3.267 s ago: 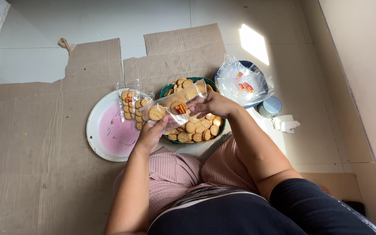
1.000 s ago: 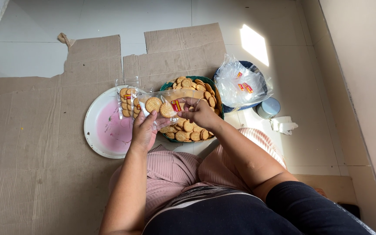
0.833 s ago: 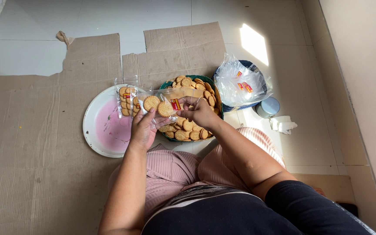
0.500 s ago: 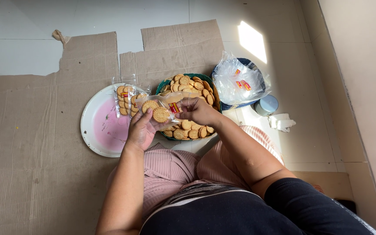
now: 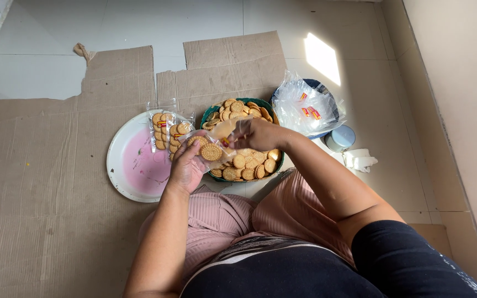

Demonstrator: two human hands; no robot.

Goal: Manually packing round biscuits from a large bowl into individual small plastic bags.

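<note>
Your left hand (image 5: 186, 168) has its fingers curled shut around the lower part of a small clear packet (image 5: 212, 144), pinching it so that one round biscuit (image 5: 211, 152) shows through the film just beside your fingertips. Your right hand (image 5: 260, 134) is closed on the packet's upper end, fingers bunched on the film; whether they also hold a biscuit I cannot tell, since the plastic and your knuckles hide it. The packet hangs in the air between both hands, just above the near left rim of the green bowl (image 5: 210, 112) heaped with loose biscuits (image 5: 247, 165). The likely trouble, as I judge it, is the thin film: squeeze too hard with the left fingers and the biscuit inside may crack, or the slippery mouth may slide from your right fingertips and let the biscuit drop. If it falls it probably lands in the bowl, but a tilt to the left could send it onto the pink and white plate (image 5: 125, 171), where filled packets (image 5: 167, 129) already lie at the far edge. Both wrists are bent inward, forearms converging from near to far over your lap, the right arm reaching across from the right, the left coming straight up. A dish of empty wrappers (image 5: 305, 105) sits far right.
</note>
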